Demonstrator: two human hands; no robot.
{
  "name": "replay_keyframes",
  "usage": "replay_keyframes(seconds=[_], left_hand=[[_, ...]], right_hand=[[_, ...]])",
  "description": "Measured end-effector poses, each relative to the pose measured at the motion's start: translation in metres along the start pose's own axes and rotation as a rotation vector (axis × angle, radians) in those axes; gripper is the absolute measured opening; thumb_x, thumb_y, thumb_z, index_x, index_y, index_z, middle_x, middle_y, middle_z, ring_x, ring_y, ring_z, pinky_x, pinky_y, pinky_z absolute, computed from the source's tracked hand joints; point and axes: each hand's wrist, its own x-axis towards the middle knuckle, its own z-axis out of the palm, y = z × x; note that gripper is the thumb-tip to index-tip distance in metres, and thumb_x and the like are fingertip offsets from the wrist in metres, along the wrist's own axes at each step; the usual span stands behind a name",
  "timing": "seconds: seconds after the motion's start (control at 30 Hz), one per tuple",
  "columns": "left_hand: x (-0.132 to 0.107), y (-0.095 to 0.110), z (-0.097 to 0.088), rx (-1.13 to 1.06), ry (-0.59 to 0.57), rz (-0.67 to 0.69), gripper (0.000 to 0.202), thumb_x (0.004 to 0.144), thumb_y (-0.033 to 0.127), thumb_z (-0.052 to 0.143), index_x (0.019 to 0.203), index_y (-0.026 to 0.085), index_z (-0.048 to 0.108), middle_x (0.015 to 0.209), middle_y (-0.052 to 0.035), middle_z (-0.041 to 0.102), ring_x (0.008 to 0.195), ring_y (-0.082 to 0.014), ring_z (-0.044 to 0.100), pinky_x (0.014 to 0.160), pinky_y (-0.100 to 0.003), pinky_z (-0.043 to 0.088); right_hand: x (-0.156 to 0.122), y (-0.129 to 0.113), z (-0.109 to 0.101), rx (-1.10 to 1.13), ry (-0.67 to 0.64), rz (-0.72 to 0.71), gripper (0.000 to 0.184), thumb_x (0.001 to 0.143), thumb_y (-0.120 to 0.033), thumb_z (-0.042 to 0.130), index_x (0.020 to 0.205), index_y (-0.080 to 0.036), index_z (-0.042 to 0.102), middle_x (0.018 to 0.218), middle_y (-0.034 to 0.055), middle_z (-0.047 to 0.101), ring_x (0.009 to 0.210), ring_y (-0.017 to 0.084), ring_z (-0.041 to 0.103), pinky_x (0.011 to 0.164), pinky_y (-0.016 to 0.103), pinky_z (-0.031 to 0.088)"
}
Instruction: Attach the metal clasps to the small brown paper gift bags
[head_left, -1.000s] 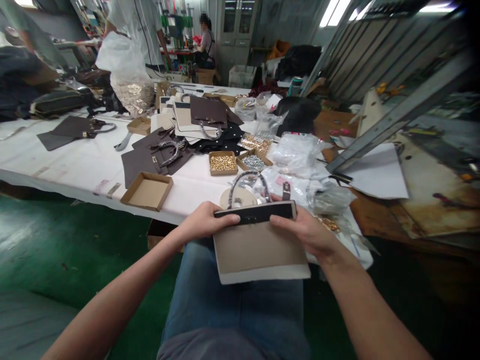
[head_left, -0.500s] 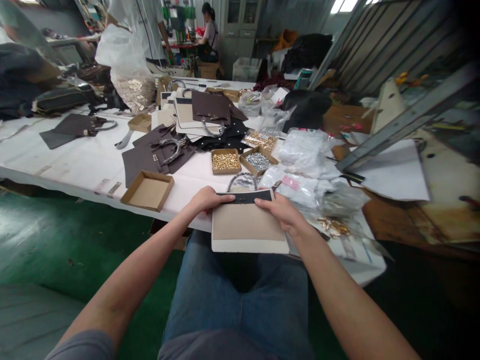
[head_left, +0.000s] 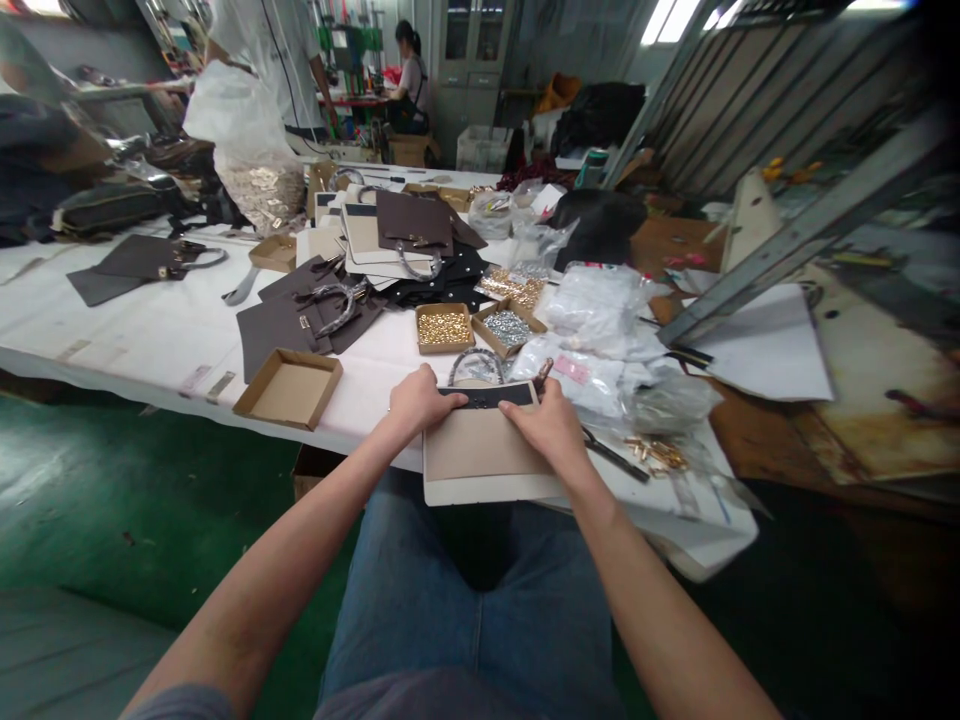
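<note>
A beige handbag panel with a dark strip along its top rests at the table's front edge, over my lap. A curved, wrapped handle stands up behind that strip. My left hand is closed on the panel's top left, thumb on the strip. At the top right, my right hand grips it likewise, its thumb pressed near the small fittings in the middle. The fingers of both hands are mostly hidden behind the panel. Just beside my right hand lies a long dark tool.
Behind the panel are a box of gold fittings and a box of silver fittings. A cardboard tray sits left. Plastic bags and loose gold pieces lie right. Dark bag panels are farther back. Other people work beyond.
My right hand has slid inward and down on the panel, thumb nearer the middle. The dark tool beside it now shows more fully. The view has shifted slightly.
</note>
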Motion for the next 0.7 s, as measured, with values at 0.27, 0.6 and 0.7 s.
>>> replay_keyframes(seconds=[0.27,0.6,0.7], left_hand=[[0.010,-0.009,0.016,-0.269,-0.020,0.262,0.049,0.092,0.045,0.085,0.128,0.024,0.058,0.090,-0.0026,0.075,0.088,-0.0279,0.072,0.076,-0.033,0.045],[0.047,-0.025,0.025,-0.349,-0.136,0.263,0.052,0.086,0.059,0.088,0.116,0.024,0.064,0.094,-0.0025,0.074,0.084,-0.0258,0.071,0.073,-0.032,0.047],[0.040,-0.021,0.029,-0.331,-0.070,0.219,0.052,0.086,0.054,0.088,0.118,0.023,0.063,0.095,-0.0034,0.073,0.086,-0.0264,0.071,0.075,-0.033,0.048]], right_hand=[[-0.009,-0.003,-0.001,0.145,0.031,0.053,0.084,0.087,-0.050,0.088,0.158,-0.023,0.052,0.142,0.0172,0.078,0.128,0.039,0.076,0.111,0.049,0.058],[-0.011,-0.005,-0.005,0.121,0.018,0.074,0.083,0.089,-0.051,0.086,0.160,-0.027,0.050,0.134,0.0138,0.081,0.122,0.038,0.079,0.105,0.048,0.060],[-0.012,-0.007,-0.006,0.104,0.014,0.072,0.083,0.090,-0.050,0.085,0.161,-0.027,0.050,0.133,0.0138,0.082,0.122,0.039,0.079,0.104,0.049,0.060]])
